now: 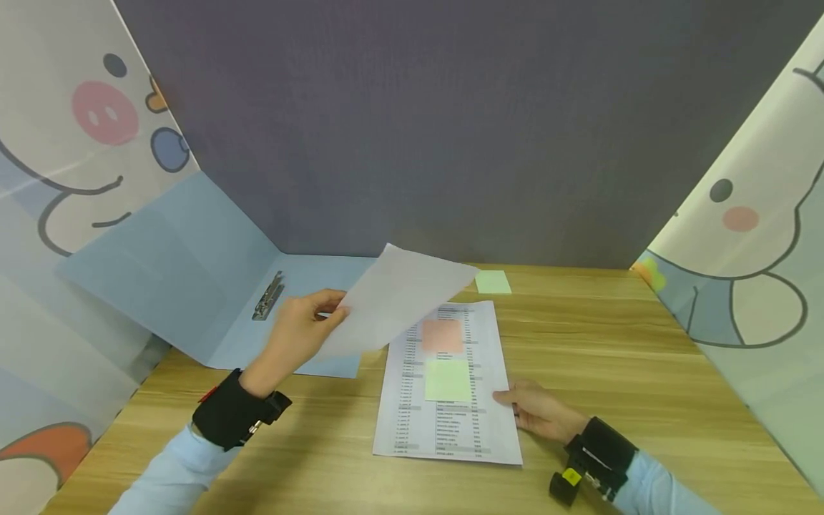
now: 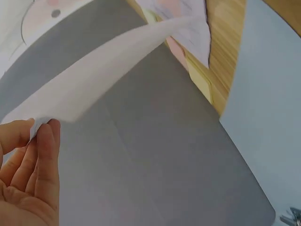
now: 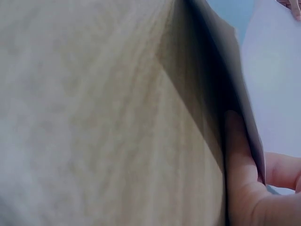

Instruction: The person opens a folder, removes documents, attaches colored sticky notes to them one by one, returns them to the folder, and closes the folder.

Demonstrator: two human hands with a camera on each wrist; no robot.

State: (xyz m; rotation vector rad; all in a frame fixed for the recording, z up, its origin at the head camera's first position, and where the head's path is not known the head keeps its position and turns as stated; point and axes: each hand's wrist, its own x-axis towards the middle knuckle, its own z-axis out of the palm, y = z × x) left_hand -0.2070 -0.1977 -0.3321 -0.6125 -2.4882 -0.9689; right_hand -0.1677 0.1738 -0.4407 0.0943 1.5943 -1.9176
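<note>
My left hand (image 1: 304, 325) pinches a white sheet of paper (image 1: 402, 293) by its near left edge and holds it up, tilted, over the folder's right side. In the left wrist view the thumb and fingers meet on the sheet's corner. A printed sheet (image 1: 405, 422) lies on the table, bearing a pink sticky note (image 1: 442, 336) and a light green sticky note (image 1: 447, 380). At its right edge my right hand (image 1: 541, 409) pinches it, thumb above; the right wrist view shows a finger (image 3: 240, 155) beneath the raised edge.
An open blue folder (image 1: 161, 265) stands at the left, its cover leaning on the side wall, with a metal clip (image 1: 267, 295) inside. A green sticky pad (image 1: 493, 282) lies by the grey back panel (image 1: 450, 129). Printed side walls flank the wooden table (image 1: 611, 343).
</note>
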